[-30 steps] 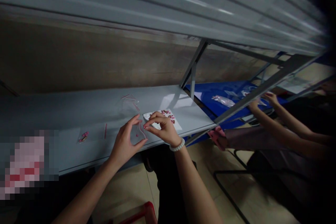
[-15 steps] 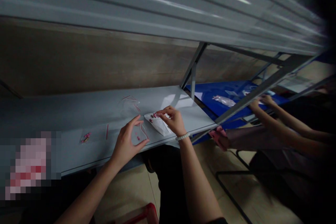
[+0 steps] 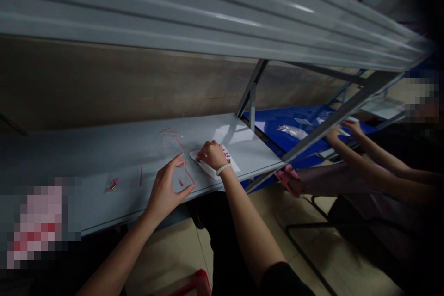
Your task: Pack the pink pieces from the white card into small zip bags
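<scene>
My left hand (image 3: 163,189) holds a small clear zip bag (image 3: 188,176) by its edges, thumb and fingers curved apart so that its red-lined mouth stands open. Small pink pieces (image 3: 181,182) show in the bag. My right hand (image 3: 212,155), with a beaded bracelet at the wrist, is over a white packet (image 3: 208,170) on the grey table. Its fingers are bent down among small red and pink pieces (image 3: 227,154) lying there. The fingertips are hidden, so what they pinch cannot be made out.
Left of my hands lies a clear bag with pink and gold pieces (image 3: 113,184). Flat zip bags (image 3: 171,136) lie farther back. A ridged grey shelf (image 3: 156,14) overhangs the table. At right, another person's hands (image 3: 333,133) work over a blue table (image 3: 270,120), beyond a metal strut (image 3: 312,134).
My right hand has moved left and over the white packet, its fingers now bent down into the pieces. My left hand keeps holding the zip bag in nearly the same place.
</scene>
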A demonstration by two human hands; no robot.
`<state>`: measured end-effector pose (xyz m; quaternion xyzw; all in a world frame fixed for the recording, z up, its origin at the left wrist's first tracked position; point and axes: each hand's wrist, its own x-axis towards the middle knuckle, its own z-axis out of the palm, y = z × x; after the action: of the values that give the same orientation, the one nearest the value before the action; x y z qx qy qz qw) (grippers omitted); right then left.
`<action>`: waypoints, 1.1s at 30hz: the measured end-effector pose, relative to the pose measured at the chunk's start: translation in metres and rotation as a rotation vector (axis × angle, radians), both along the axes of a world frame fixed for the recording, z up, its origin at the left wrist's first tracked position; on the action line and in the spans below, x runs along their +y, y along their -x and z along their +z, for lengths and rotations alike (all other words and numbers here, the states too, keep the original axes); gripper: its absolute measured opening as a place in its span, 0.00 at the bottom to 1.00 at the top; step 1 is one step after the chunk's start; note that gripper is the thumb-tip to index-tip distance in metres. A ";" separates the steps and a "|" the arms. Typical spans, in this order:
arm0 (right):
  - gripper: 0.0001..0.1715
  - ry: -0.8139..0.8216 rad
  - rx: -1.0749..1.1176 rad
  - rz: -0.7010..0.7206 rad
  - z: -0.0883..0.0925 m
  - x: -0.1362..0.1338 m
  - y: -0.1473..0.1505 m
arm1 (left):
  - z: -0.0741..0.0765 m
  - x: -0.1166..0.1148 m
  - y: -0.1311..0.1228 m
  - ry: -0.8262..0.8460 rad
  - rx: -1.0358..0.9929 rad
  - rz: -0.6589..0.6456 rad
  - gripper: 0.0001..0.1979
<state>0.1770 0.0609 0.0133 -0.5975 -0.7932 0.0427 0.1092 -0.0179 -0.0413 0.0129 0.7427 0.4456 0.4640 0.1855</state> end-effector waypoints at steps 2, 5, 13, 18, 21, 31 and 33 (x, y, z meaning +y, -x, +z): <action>0.07 0.007 -0.004 -0.009 -0.002 0.001 0.000 | 0.001 0.000 0.000 0.001 0.004 0.005 0.41; 0.07 0.018 -0.012 -0.027 -0.007 0.003 0.001 | 0.001 0.000 -0.001 -0.001 0.005 0.005 0.40; 0.05 -0.095 0.410 0.076 0.015 -0.022 -0.006 | 0.002 0.001 0.001 0.005 0.009 0.024 0.40; 0.06 -0.099 0.832 0.386 0.041 -0.061 0.004 | 0.001 -0.001 -0.001 0.001 0.008 0.038 0.41; 0.05 -0.088 0.806 0.423 0.044 -0.066 0.011 | 0.000 -0.002 -0.003 -0.014 -0.001 0.036 0.41; 0.10 -0.070 0.725 0.210 0.033 -0.044 -0.012 | 0.003 -0.003 -0.005 -0.019 -0.018 0.017 0.41; 0.08 -0.110 0.511 0.061 0.025 -0.031 -0.020 | 0.002 -0.003 -0.005 -0.024 -0.021 0.014 0.40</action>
<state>0.1968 0.0298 0.0386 -0.5363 -0.7588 0.1523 0.3368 -0.0128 -0.0442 0.0153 0.7369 0.4430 0.4786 0.1781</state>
